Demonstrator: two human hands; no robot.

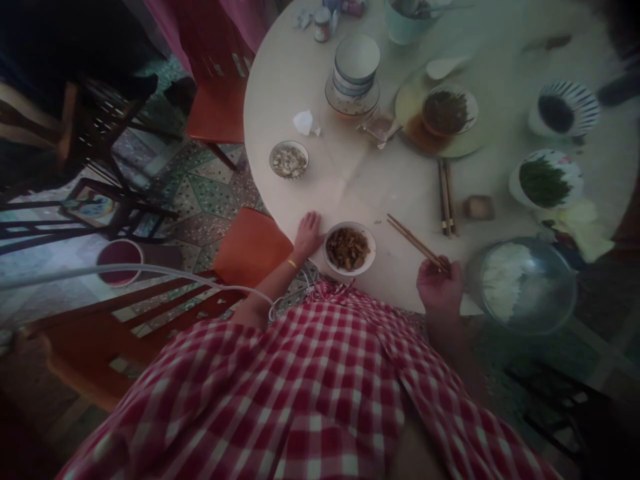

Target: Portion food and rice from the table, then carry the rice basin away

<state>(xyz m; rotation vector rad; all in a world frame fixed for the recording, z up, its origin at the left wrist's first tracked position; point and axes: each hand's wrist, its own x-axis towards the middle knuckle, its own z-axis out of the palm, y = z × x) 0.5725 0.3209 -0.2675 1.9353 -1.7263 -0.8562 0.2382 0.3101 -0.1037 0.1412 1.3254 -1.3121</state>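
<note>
My left hand (309,236) lies flat on the table, fingers stretched out, with its thumb side beside a white bowl (350,272) of brown food (349,248). To the right of that bowl my right hand (441,285) is closed around a pair of wooden chopsticks (411,236). Their tips point up and left, above the table and away from the bowl. Near my right hand, a large clear bowl (555,293) with white food inside stands at the table's edge. Beyond my left hand sits a small bowl of pale food (289,161).
The round table (350,193) also bears stacked bowls (357,63), a yellowish plate (406,107) with a dish on it, a bowl of chopped greens (545,181), a striped bowl (583,107) and more chopsticks (447,200). Orange chairs (253,247) and a bin (120,261) stand at left.
</note>
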